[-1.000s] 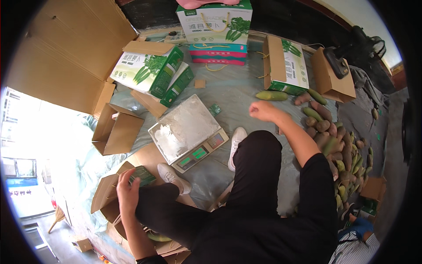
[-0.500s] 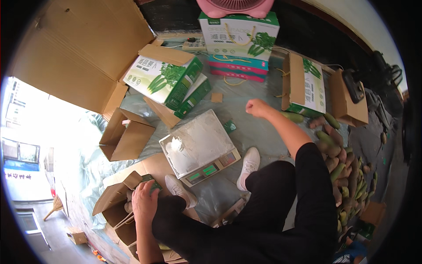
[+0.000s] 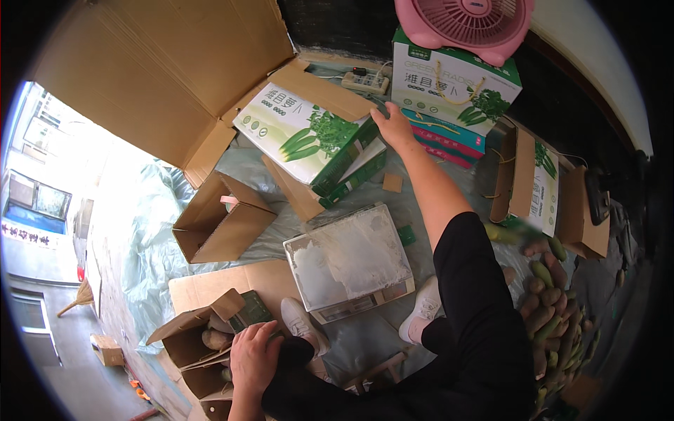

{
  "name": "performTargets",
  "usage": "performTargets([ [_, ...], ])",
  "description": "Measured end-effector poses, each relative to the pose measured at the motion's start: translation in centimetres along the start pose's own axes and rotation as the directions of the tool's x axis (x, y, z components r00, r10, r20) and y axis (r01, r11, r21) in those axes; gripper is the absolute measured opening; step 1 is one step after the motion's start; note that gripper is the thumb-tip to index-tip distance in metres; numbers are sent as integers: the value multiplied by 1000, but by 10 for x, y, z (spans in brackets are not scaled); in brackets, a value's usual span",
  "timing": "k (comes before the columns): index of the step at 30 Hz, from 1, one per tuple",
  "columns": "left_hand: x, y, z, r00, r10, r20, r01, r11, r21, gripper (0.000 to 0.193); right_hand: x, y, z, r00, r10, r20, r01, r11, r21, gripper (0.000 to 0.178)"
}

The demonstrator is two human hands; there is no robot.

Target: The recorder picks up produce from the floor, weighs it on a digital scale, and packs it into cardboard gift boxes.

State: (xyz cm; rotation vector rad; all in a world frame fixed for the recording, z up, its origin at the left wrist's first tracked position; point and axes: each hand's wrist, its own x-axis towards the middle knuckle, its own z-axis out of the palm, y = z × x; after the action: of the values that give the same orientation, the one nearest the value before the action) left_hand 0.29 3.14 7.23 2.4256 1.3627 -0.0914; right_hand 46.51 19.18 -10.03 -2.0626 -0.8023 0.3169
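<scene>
My right hand (image 3: pixel 394 130) reaches out to the far right corner of a white and green carton (image 3: pixel 295 130) printed with green radishes. Its fingertips are at the carton's edge, finger and thumb apart; whether they grip is hard to make out. That carton lies tilted on another white and green carton (image 3: pixel 358 175). My left hand (image 3: pixel 254 359) rests over my left knee, fingers laid out and holding nothing. Beside it stands an open brown carton (image 3: pixel 189 330) with rounded roots (image 3: pixel 217 339) inside. In front of my feet sits a flat weighing scale (image 3: pixel 351 259), its platform bare.
A pink fan (image 3: pixel 467 24) stands on an upright radish carton (image 3: pixel 453 84), above teal and pink boxes (image 3: pixel 449 140). A power strip (image 3: pixel 365 82) lies behind. An open brown box (image 3: pixel 221 221) is left of the scale. Radishes and roots (image 3: pixel 551 316) are heaped at right.
My right hand has moved forward and left, from above the floor sheet to the corner of the radish carton. The view has shifted left; my left hand stays by my knee.
</scene>
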Motion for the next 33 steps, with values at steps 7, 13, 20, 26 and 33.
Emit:
performTargets([
  [7, 0, -5, -2, 1000, 30, 7, -30, 1000, 2, 29, -4, -6, 8, 992, 35, 123, -36, 999, 8, 68],
  [13, -8, -4, -2, 996, 70, -47, -70, 998, 5, 28, -64, -19, 12, 794, 41, 607, -307, 888, 342, 44],
  [20, -21, -1, -4, 993, 74, -89, -77, 997, -29, 24, -134, -52, -17, 665, 77, 743, -609, 632, 479, 35],
  [26, -40, -6, -1, 985, 103, -139, -106, 994, -14, 25, -196, -71, -64, 685, 21, 728, -536, 692, 484, 36],
  [33, -55, -8, 5, 980, 97, -176, -101, 995, -18, 23, -250, -62, -114, 729, -230, 644, 111, 969, 221, 30],
])
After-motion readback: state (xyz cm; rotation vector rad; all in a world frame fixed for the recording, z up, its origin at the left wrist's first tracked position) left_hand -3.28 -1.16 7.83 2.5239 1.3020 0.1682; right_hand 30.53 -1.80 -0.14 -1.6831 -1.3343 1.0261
